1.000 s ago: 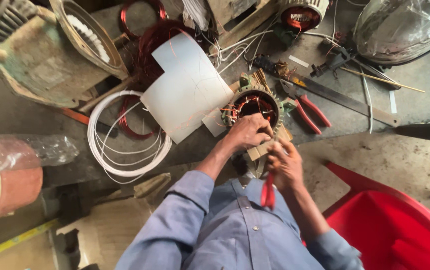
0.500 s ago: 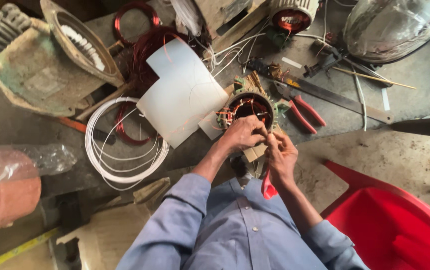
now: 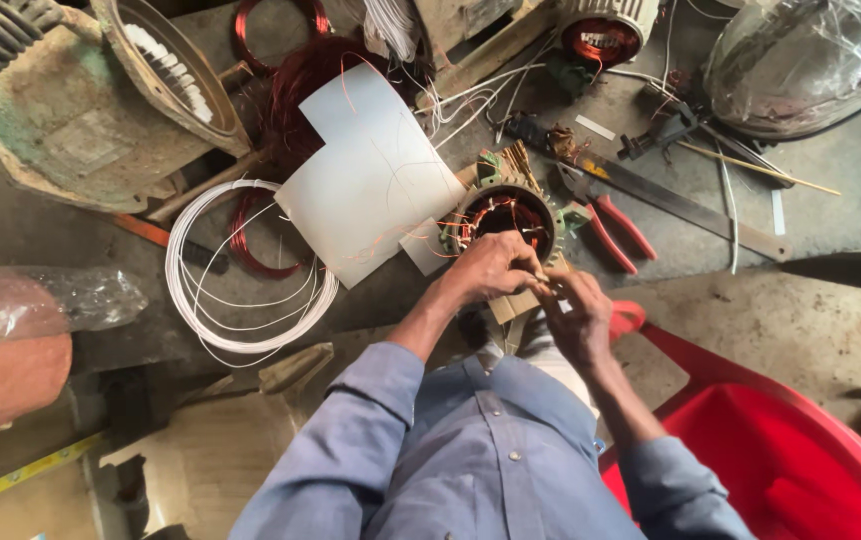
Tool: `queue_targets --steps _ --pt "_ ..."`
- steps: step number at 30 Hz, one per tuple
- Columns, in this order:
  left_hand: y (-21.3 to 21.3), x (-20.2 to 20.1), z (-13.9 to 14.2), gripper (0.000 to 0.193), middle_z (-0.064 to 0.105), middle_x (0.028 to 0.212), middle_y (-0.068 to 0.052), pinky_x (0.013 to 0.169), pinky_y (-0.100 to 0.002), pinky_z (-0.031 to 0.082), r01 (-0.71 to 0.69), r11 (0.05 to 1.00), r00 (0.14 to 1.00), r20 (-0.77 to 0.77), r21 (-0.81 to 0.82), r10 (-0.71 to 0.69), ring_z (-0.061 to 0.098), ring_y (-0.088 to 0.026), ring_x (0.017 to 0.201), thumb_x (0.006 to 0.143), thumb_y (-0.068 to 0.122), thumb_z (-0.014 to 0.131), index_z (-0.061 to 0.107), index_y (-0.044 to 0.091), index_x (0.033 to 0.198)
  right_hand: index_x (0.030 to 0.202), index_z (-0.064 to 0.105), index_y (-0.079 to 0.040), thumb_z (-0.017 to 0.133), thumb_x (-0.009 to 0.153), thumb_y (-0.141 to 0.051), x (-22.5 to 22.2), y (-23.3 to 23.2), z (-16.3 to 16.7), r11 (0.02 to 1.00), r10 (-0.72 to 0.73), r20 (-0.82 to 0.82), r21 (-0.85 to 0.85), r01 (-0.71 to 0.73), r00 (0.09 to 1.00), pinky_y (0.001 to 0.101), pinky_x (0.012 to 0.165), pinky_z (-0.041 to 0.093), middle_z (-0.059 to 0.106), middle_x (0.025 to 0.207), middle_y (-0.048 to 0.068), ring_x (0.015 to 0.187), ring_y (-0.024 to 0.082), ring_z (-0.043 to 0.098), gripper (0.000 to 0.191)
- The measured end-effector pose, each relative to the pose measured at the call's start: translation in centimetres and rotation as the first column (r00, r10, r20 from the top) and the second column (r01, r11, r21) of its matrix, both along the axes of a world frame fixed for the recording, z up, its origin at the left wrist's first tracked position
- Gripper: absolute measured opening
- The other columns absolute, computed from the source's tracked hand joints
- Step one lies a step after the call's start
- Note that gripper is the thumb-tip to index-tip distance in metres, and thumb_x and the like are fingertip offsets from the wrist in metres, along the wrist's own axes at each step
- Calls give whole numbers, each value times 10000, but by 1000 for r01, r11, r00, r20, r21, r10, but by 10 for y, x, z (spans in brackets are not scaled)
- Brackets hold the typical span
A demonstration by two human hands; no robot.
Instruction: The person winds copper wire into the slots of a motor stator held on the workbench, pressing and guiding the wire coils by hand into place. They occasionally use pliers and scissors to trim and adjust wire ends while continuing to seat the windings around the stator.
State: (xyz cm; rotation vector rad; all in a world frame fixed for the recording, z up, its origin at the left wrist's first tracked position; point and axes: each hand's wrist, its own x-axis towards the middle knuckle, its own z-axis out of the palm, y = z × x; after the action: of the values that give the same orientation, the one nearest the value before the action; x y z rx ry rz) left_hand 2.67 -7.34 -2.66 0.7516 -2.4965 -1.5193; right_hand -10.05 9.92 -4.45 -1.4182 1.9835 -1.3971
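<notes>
A small motor stator (image 3: 503,212) with copper windings lies on the concrete floor in front of me. My left hand (image 3: 490,265) rests on its near rim with the fingers pinched together. My right hand (image 3: 575,315) is just to the right of it, fingertips meeting those of the left hand over a small pale piece (image 3: 542,281) that is too small to identify. A tan wooden block (image 3: 510,305) shows under the hands. A white insulation sheet (image 3: 375,180) lies left of the stator, touching it.
Red-handled pliers (image 3: 610,228) and a long flat metal file (image 3: 685,205) lie right of the stator. A coil of white wire (image 3: 240,270) and copper wire coils (image 3: 295,90) lie to the left. A red plastic chair (image 3: 810,450) is at the bottom right, and a large motor housing (image 3: 80,130) at the top left.
My right hand has moved up to meet the left hand at the stator's near rim. The red-handled tool seen below my right hand earlier is now mostly hidden.
</notes>
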Motion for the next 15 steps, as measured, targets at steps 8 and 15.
queue_targets --steps 8,15 --pt "-2 3 3 192 698 923 -88 850 -367 544 33 999 997 -65 25 -32 694 -256 948 710 199 779 812 143 890 1024 717 -42 858 707 -358 -71 -24 71 888 354 -640 2 -459 682 410 710 463 632 892 77 796 271 570 470" --pt "-1 2 4 193 707 913 -85 842 -361 553 41 999 998 -50 27 -40 705 -248 934 723 211 775 809 143 900 1004 714 -108 819 789 -262 -85 -48 84 713 519 -784 176 -679 342 391 716 475 593 883 31 818 228 574 285"
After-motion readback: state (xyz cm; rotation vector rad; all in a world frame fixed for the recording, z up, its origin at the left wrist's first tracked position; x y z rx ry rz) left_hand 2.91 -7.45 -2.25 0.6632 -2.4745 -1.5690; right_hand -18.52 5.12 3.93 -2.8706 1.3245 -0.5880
